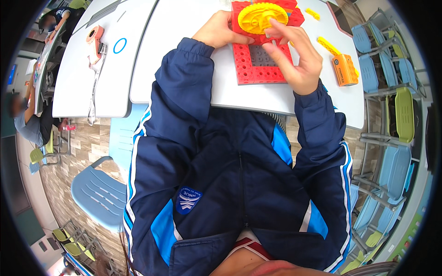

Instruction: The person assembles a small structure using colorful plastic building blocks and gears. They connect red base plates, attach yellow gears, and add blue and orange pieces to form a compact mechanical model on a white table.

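Observation:
A model built of red plastic building blocks (245, 69) stands on the white table in front of me, with a dark grey studded plate (260, 57) set in its base. Upright on its far part is a large yellow gear wheel (251, 18). My left hand (217, 30) grips the model's left side, thumb along the front below the wheel. At the wheel's right, my right hand (301, 59) has thumb and fingers bent together around a small greyish piece, too small to name. Its index fingertip touches the wheel near the hub.
An orange box-shaped block (344, 70) lies at the right with a yellow beam (328, 45) beside it; a smaller yellow piece (312, 14) is farther off. On the left table are a lanyard (93, 92) and a blue ring (120, 45). A blue chair (99, 193) stands behind left.

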